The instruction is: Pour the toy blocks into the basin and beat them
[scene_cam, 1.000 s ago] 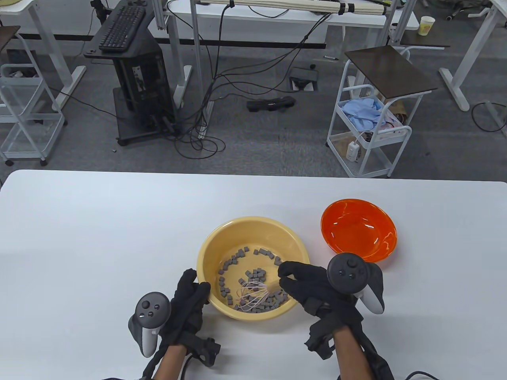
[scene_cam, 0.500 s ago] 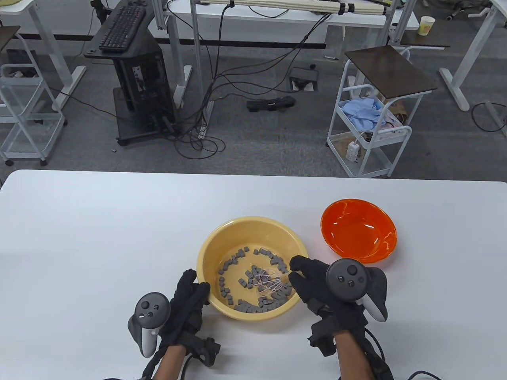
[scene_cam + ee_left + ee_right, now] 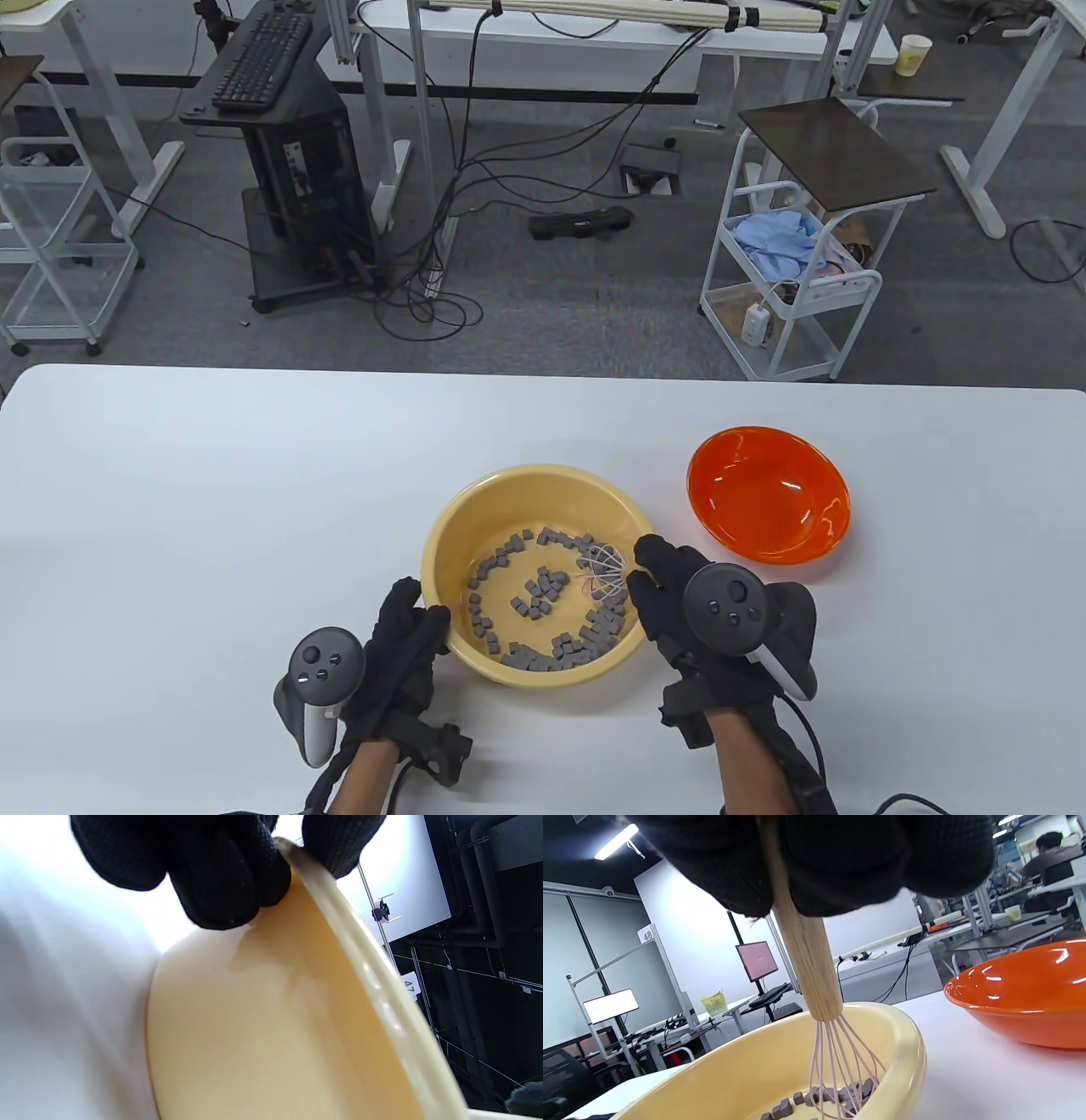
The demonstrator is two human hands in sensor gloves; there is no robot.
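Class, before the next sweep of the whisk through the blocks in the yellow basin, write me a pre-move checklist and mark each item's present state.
1. Basin steadied: ok. The left hand pinches the rim of the yellow basin, thumb inside, fingers outside.
2. Whisk held firmly: ok. The right hand grips the wooden handle of the whisk.
3. Whisk wires down among the blocks: ok. They reach the grey toy blocks by the right wall.
4. Blocks all inside the basin: ok; none shows on the table.
5. Orange bowl out of the way: ok, it stands apart, empty.
6. Wires unbent: cannot tell.
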